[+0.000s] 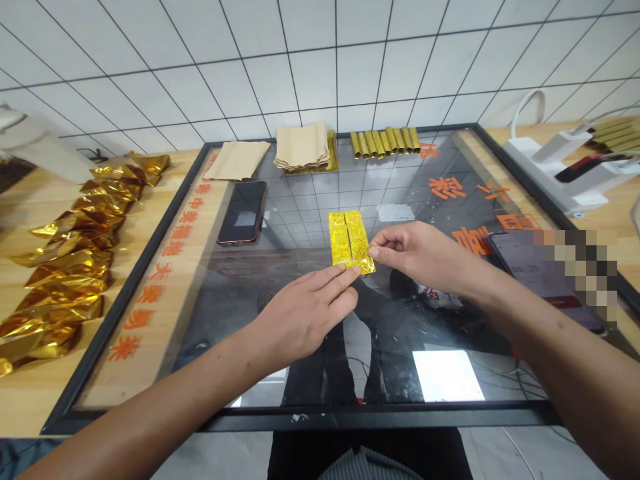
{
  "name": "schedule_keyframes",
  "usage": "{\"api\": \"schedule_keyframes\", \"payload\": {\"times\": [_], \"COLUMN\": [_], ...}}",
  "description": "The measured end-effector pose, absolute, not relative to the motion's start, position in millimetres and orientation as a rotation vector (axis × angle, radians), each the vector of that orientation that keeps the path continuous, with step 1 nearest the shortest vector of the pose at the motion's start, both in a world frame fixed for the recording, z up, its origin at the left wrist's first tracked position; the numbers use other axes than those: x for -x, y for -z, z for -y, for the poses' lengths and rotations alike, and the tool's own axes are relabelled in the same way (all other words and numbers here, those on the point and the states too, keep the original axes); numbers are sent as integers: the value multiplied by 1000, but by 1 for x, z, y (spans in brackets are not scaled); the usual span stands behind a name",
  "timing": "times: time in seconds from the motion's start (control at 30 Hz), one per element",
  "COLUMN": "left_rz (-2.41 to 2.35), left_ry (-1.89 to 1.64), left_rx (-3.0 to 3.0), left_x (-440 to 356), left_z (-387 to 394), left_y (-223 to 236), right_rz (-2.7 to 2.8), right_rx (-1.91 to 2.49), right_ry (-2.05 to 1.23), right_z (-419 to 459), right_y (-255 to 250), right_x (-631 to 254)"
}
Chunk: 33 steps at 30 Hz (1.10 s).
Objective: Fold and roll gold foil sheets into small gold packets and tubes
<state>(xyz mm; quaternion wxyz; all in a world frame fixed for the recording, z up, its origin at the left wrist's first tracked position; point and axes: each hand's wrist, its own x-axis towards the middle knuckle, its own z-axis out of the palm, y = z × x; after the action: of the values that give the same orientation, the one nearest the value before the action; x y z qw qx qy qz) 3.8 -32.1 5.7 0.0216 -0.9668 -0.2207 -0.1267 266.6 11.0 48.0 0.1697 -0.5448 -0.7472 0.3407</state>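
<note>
A folded gold foil wrapper (356,233) lies flat on the dark glass tabletop (300,233), with a seam running down its middle. My left hand (315,303) rests palm down, fingers stretched out, and its fingertips press on the wrapper's near edge. At the right edge, my right hand (407,250) has thumb and forefinger pinched together on the foil's lower right side. The exact bit of foil between those fingertips is partly hidden.
Brown paper pieces (303,145) and a row of rolled gold tubes (385,142) lie at the back. One phone (243,212) is at left, another (540,280) at right. Crumpled gold foil bags (70,267) line the left side; a white power strip (557,167) stands at right.
</note>
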Motion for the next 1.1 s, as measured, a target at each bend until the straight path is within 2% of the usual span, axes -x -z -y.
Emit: {"api": "schedule_keyframes", "payload": {"times": [0.23, 0.6, 1.1], "left_rz": [686, 692, 611], "left_ry": [408, 352, 308], "left_rx": [2994, 2976, 2915], "left_x": [-5, -5, -7], "left_z": [32, 34, 34], "left_y": [-7, -5, -13], "right_rz": [2180, 2231, 2288], "right_rx": [1651, 1867, 1808], "right_ry": [-947, -629, -679], "right_z": [-10, -7, -12], "right_y": [-53, -45, -43], "right_x": [-270, -258, -261]}}
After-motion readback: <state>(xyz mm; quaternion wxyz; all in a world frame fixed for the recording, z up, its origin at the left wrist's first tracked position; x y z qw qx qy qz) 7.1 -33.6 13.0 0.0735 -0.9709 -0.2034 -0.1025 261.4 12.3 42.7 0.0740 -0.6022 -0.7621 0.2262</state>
